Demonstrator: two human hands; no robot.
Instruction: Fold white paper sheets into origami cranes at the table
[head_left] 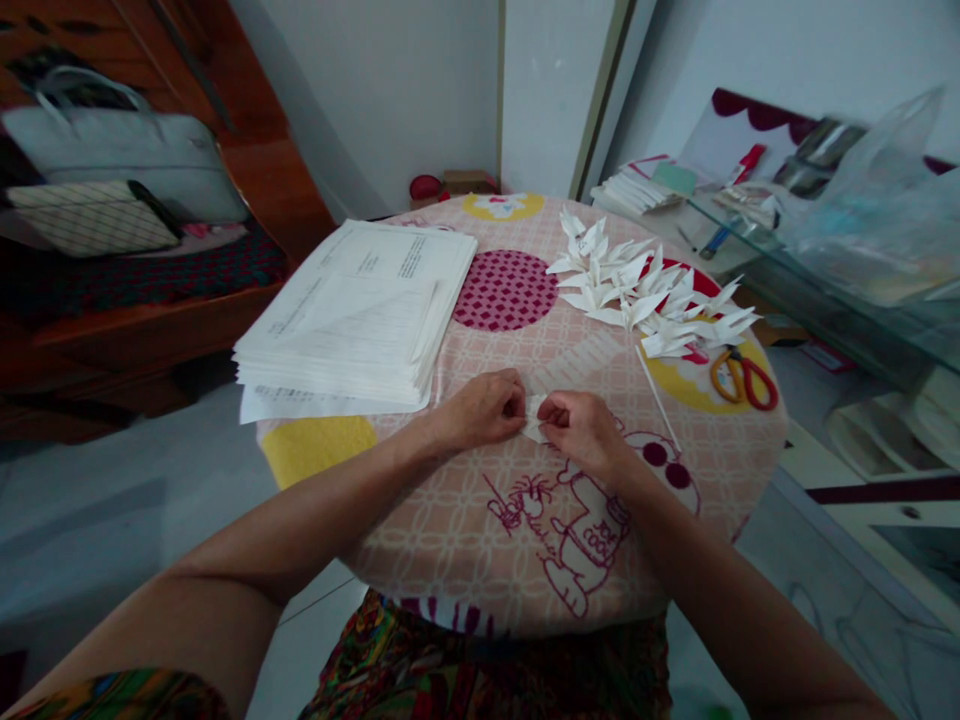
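Between my hands, over the middle of the table, is a small piece of folded white paper point(534, 418). My left hand point(491, 408) pinches its left side with closed fingers. From the other side, the thumb and fingers of my right hand point(579, 425) close on the same paper. Its exact folds are partly hidden by my fingers. Beyond my right hand lies a heap of pointed folded paper shapes point(637, 280), like cranes. A thin white stick or strip point(657, 395) rests just right of my right hand.
A thick stack of printed paper sheets point(360, 310) lies on the left of the round, cloth-covered table point(450, 540). Scissors point(742, 380) with orange and red handles sit near its right edge. To the right stands a glass shelf point(825, 270) with a plastic bag point(885, 210).
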